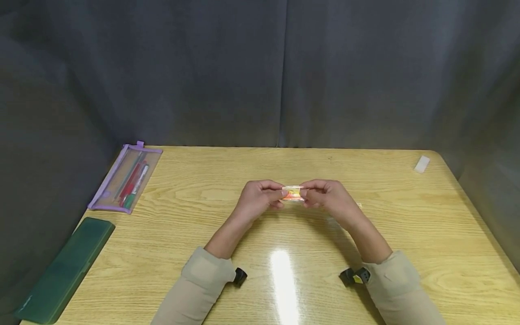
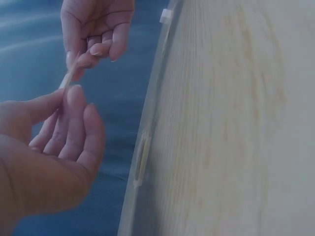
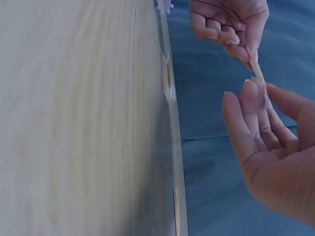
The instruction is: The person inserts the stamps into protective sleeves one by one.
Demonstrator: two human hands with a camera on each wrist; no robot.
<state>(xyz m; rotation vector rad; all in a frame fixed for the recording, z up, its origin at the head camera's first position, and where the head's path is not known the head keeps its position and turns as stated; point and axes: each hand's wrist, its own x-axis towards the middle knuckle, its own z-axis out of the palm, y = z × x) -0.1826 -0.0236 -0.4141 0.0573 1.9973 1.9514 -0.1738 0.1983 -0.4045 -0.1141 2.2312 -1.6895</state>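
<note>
A small flat packet (image 1: 293, 193) with shiny clear edges and orange and yellow print is held level above the table's middle. My left hand (image 1: 260, 198) pinches its left end between thumb and fingers. The right hand (image 1: 327, 198) has the opposite end pinched the same way. From the left wrist, the packet (image 2: 70, 73) looks thin and edge-on, spanning the gap between the hands. In the right wrist view the packet (image 3: 257, 71) likewise shows as a narrow pale strip. Both hands cover its ends.
A purple-edged mesh pouch (image 1: 106, 180) holding pens lies at the back left, with a dark green case (image 1: 67, 268) in front of it. A white block (image 1: 422, 164) sits near the far right corner. Beside the right wrist lies a small pale piece (image 1: 359, 205).
</note>
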